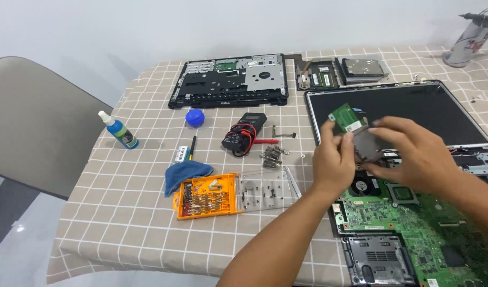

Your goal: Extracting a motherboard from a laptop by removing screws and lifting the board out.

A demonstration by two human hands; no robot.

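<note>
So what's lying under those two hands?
Under the left hand and right hand sits the green circuit board with a round black fan. The hands cover whatever lies directly beneath them.

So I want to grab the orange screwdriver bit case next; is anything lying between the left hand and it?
Nothing visible. The left hand holds the small green circuit card, and only bare checked tablecloth and the case's clear lid lie before the orange bit case.

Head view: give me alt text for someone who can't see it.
Two bare hands, left hand and right hand, hold a small green circuit card above an opened laptop's green motherboard on a checked tablecloth. An orange screwdriver-bit case and a blue cloth lie to their left.
</note>
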